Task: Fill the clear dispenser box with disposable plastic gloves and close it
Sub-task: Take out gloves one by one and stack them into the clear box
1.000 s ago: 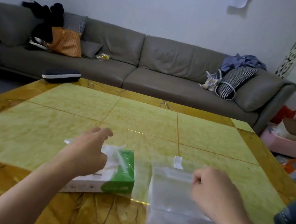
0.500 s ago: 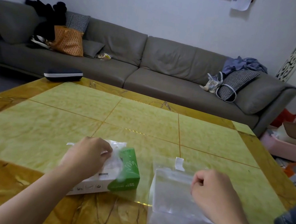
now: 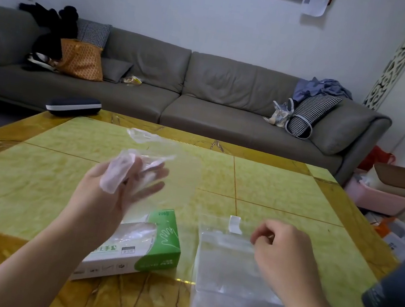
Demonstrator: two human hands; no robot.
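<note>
The left hand (image 3: 114,190) is raised, palm turned inward, its blurred fingers (image 3: 151,172) spread and tangled in thin plastic film, while the right hand (image 3: 283,255) sits lower, its fingers (image 3: 261,237) curled in a pinch.

Tabletop (image 3: 282,189) bare beyond both grips. Glove carton (image 3: 145,250) under left grip (image 3: 116,193); clear bag (image 3: 228,275) below right grip (image 3: 283,255); dark bottle (image 3: 396,290) just right.

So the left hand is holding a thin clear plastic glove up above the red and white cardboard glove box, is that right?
Not quite: in the head view the cardboard glove box is green and white, not red. The left hand does hold the thin clear plastic glove above it.
</note>
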